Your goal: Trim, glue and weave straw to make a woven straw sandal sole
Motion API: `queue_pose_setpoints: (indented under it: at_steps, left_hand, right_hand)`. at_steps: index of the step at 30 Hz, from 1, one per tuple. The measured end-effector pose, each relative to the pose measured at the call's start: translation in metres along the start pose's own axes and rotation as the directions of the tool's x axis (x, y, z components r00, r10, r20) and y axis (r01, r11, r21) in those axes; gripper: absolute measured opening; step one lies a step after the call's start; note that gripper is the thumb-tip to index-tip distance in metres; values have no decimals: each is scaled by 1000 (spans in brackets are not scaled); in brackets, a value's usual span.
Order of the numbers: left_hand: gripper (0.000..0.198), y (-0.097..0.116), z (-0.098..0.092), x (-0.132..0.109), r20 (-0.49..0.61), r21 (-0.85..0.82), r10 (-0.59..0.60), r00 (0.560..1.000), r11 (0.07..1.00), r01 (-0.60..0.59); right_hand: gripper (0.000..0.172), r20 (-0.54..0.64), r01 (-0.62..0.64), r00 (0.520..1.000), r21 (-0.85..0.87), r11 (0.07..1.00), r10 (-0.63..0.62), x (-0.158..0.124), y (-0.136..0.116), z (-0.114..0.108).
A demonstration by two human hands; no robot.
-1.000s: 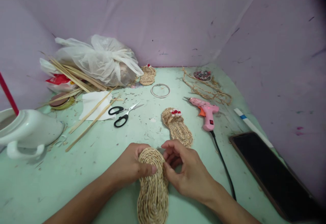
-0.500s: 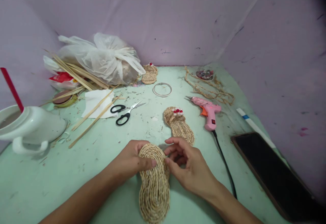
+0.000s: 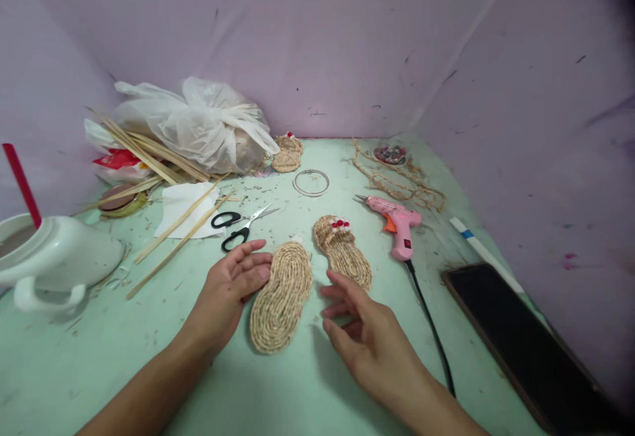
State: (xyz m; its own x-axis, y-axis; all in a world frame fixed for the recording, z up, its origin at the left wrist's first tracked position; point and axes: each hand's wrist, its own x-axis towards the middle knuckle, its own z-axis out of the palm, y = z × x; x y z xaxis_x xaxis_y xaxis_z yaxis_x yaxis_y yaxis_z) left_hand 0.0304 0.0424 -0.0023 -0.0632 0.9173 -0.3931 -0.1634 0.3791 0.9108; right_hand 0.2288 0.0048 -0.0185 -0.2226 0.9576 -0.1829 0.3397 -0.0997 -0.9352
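Note:
A coiled straw slipper sole (image 3: pixel 282 297) lies flat on the green table in front of me. Beside its left edge is my left hand (image 3: pixel 238 284), fingers apart, the thumb close to or touching the rim. To the right of the sole, my right hand (image 3: pixel 360 330) hovers with spread, slightly curled fingers and nothing in them. Just beyond its fingertips lies a small straw slipper (image 3: pixel 342 251) with a strap bearing red and white beads. A pink glue gun (image 3: pixel 397 221) rests on its side to the right, and black-handled scissors (image 3: pixel 241 224) lie opened beyond my left hand.
Left are a white mug (image 3: pixel 59 257), white paper (image 3: pixel 186 208), straw strips and a plastic bag (image 3: pixel 198 125). Farther back sit another beaded slipper (image 3: pixel 288 153), a metal ring (image 3: pixel 311 183), twine (image 3: pixel 391 188) and a bead dish (image 3: pixel 391 155). A phone (image 3: pixel 516 337) lies right, near the glue gun's cord.
The sole has gone from my left hand's grip to lying on the table, farther forward and tilted. My left hand has opened and shifted left. My right hand has come away from the sole.

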Motion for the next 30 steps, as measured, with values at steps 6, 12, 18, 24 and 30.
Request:
queue_pose_setpoints:
  at_steps: [6,12,18,24,30]
  left_hand:
    - [53,5,-3,-7,-9,593,196,981,790,-153]
    - [61,10,-16,-22,166,931,129,978,306,-199]
    - [77,16,-26,-34,178,984,24,984,-3,-178]
    - [80,19,-27,-34,160,984,43,986,79,-163]
    - [76,2,-15,-29,199,980,182,963,-20,-198]
  right_hand:
    - [23,-303,137,926,-279,950,-223,1,4,-27]
    - [42,-186,152,918,-653,742,-352,14,17,-38]
    - [32,-143,180,912,-702,689,-385,18,22,-31]
    - [27,-96,219,922,-671,708,-376,16,19,-30]
    - [25,-52,232,934,-665,710,-354,13,17,-26]
